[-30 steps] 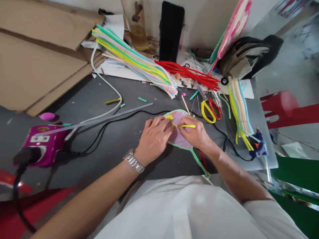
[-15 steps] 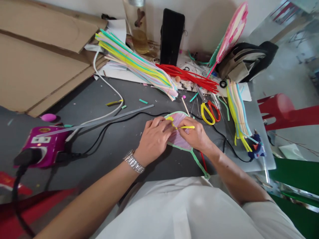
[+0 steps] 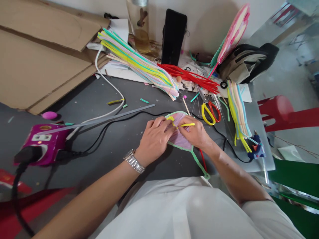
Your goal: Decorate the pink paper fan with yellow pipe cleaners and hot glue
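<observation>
A fan-shaped piece (image 3: pixel 179 142) lies on the table in front of me, its lilac face edged in green, with a green handle (image 3: pixel 199 164) running toward my body. On its face is a bent yellow pipe cleaner (image 3: pixel 187 124), wavy at the upper left and straight at its free end. My left hand (image 3: pixel 156 137), below a silver wristwatch, has its fingers bent together over the wavy part, holding it against the lilac face. My right hand (image 3: pixel 195 132) pinches the same pipe cleaner near the middle of the fan. The fingertips partly hide the yellow bends.
Bundled pastel pipe cleaners (image 3: pixel 139 63), red ones (image 3: pixel 189 78) and scissors (image 3: pixel 208 113) lie beyond the fan. A glue gun (image 3: pixel 256 147) rests at the right edge. Black cable (image 3: pixel 117 121) runs behind my hands from a purple power socket (image 3: pixel 47 144). A phone (image 3: pixel 173 36) stands at the wall.
Both hands stay almost in place on the fan, with only slight finger movement at the yellow pipe cleaner. The background has shifted slightly in the view.
</observation>
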A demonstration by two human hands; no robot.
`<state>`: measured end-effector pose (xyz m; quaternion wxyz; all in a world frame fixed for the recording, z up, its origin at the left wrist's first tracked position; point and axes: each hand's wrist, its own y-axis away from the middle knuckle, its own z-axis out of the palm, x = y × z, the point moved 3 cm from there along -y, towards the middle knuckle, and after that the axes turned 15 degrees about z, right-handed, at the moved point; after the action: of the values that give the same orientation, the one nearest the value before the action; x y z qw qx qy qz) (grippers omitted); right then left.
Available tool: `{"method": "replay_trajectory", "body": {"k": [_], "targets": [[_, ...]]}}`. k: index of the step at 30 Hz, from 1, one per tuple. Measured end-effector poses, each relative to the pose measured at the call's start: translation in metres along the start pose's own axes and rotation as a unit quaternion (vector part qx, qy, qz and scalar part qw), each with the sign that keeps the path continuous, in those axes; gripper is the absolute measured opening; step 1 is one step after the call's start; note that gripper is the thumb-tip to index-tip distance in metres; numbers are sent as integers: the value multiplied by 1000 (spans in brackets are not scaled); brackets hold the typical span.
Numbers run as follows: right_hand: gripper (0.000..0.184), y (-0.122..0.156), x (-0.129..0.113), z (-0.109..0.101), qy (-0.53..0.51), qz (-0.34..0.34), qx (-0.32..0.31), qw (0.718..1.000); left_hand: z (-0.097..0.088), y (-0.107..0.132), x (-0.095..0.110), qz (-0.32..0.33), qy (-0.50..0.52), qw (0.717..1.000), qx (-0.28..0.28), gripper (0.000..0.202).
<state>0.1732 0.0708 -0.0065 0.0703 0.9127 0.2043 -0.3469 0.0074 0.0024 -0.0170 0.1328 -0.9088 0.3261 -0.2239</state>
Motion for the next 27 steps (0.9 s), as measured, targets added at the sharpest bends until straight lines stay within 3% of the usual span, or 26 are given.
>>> {"method": "replay_trajectory", "body": {"k": [27], "targets": [[11, -14, 10, 5, 53, 1, 6, 999, -5, -3, 3, 16, -32, 999, -31, 28]]}}
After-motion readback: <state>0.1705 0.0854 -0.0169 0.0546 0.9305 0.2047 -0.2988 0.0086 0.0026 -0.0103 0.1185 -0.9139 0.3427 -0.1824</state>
